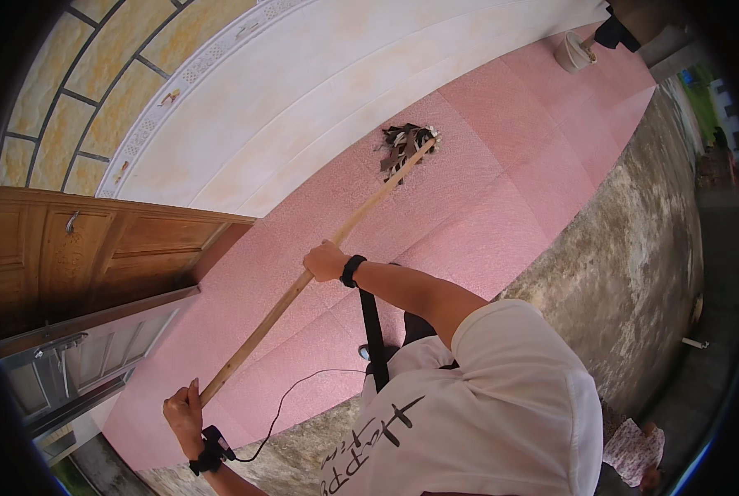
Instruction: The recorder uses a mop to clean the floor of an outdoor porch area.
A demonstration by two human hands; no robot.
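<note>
I hold a long wooden mop handle (336,240) with both hands. My right hand (325,260), with a black band at the wrist, grips the handle near its middle. My left hand (184,411) grips the near end; a small black device with a thin cable is strapped at that wrist. The dark ragged mop head (406,145) lies on the pink tiled floor (485,190), close to the foot of the cream wall (303,91). My white shirt fills the lower right.
A brown wooden door (96,248) and a grey metal-framed door leaf (80,355) stand at the left. A pale bucket (574,51) sits far along the pink tiles. Rough stained concrete (634,240) borders the tiles on the right. Floral fabric (634,450) shows at the lower right.
</note>
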